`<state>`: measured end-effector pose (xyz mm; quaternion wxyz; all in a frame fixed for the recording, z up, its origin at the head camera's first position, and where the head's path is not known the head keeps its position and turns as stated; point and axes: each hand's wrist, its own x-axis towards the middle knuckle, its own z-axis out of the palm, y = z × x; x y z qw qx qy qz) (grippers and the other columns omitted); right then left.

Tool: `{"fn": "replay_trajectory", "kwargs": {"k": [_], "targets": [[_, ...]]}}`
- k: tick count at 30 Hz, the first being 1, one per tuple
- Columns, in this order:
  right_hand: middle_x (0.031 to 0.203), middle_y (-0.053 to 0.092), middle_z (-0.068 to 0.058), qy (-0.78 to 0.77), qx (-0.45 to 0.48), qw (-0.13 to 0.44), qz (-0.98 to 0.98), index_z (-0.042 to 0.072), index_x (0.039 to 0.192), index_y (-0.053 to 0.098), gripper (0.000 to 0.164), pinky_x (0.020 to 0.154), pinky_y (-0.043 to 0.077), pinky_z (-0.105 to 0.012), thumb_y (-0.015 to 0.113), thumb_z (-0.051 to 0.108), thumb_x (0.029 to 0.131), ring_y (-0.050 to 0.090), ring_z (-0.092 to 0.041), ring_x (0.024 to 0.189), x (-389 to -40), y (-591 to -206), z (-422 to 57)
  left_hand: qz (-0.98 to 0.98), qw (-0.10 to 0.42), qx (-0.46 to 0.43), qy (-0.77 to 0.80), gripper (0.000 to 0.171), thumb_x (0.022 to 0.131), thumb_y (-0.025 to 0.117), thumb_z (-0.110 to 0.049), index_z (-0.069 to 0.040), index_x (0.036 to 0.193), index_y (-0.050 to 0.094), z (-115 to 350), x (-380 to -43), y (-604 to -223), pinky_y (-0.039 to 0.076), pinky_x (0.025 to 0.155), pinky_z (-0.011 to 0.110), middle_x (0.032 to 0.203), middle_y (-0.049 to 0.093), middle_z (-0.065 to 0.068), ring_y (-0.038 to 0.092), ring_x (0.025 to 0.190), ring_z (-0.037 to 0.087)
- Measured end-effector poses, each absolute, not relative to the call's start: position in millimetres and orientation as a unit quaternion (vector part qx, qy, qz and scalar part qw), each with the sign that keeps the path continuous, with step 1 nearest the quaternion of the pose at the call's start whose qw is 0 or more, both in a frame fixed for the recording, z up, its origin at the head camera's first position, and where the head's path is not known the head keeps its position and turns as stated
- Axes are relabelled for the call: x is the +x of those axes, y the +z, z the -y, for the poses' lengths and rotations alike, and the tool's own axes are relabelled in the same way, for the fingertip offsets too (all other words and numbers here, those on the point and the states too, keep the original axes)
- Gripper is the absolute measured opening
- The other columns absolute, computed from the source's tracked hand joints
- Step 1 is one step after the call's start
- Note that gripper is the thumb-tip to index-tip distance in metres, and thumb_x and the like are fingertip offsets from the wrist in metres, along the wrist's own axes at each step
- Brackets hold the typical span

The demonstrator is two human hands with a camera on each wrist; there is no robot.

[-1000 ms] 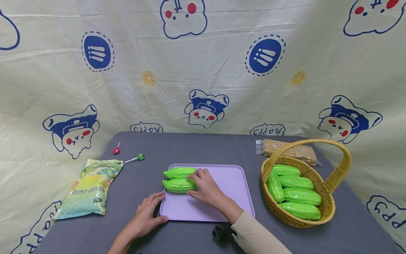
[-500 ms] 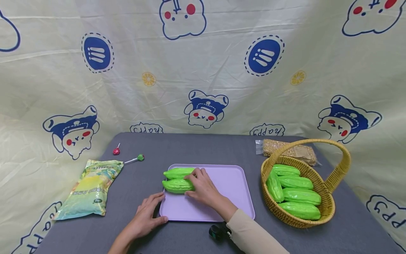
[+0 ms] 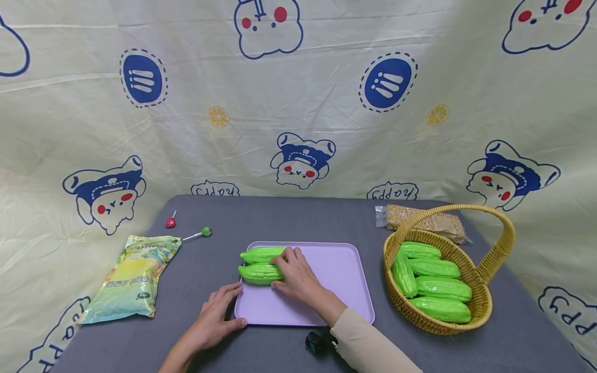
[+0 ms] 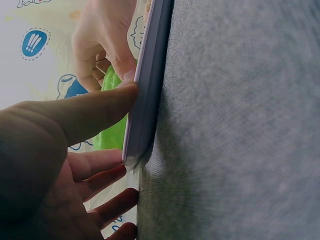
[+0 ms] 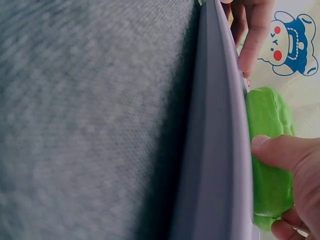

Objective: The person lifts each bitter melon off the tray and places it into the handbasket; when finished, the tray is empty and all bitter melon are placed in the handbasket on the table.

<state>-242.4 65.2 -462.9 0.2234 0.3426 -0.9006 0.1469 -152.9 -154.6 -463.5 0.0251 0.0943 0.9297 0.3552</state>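
Two green bitter melons lie side by side at the left of a lilac tray. My right hand holds the right end of the nearer bitter melon, thumb on its near side and fingers over the top. The farther bitter melon touches it, its right end partly hidden by that hand. At the tray's front left corner is my left hand. Its thumb touches the front rim and its spread fingers lie by the left rim, as the left wrist view shows. The right wrist view has the held melon resting low on the tray.
A wicker basket with an arched handle holds several more bitter melons on the right. Behind it lies a clear bag of grain. A yellow-green packet and two lollipops, red and green, are on the left.
My right hand has shifted slightly left along with the nearer bitter melon, its forearm following. The left hand and the tray stay where they were.
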Motion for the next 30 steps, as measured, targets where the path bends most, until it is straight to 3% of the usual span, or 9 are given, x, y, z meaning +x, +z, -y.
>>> {"fn": "replay_trajectory", "kwargs": {"k": [11, 23, 30], "targets": [[0.103, 0.053, -0.006, 0.174, 0.34, 0.232, 0.895, 0.015, 0.11, 0.063, 0.048, 0.08, 0.04, -0.031, 0.082, 0.03, 0.068, 0.045, -0.019, 0.09, -237, -454, -76, -0.93, 0.015, 0.1, 0.352, 0.066, 0.073, 0.077, -0.028, -0.007, 0.131, 0.053, 155, -151, -462, 0.031, 0.095, 0.051, 0.14, 0.047, 0.007, 0.041, 0.126, 0.03], [0.106, 0.052, -0.003, 0.206, 0.325, 0.185, 0.904, 0.017, 0.115, 0.062, 0.047, 0.082, 0.042, -0.033, 0.08, 0.026, 0.073, 0.045, -0.018, 0.099, -220, -423, -107, -0.931, 0.019, 0.095, 0.352, 0.066, 0.073, 0.077, -0.027, -0.007, 0.131, 0.053, 155, -152, -463, 0.03, 0.096, 0.051, 0.14, 0.048, 0.007, 0.041, 0.126, 0.03], [0.105, 0.053, -0.002, 0.216, 0.327, 0.184, 0.901, 0.018, 0.118, 0.063, 0.048, 0.077, 0.04, -0.031, 0.079, 0.025, 0.074, 0.044, -0.015, 0.095, -212, -408, -132, -0.931, 0.018, 0.098, 0.35, 0.066, 0.073, 0.077, -0.027, -0.006, 0.131, 0.053, 155, -152, -463, 0.03, 0.095, 0.052, 0.14, 0.047, 0.008, 0.041, 0.126, 0.03]]}}
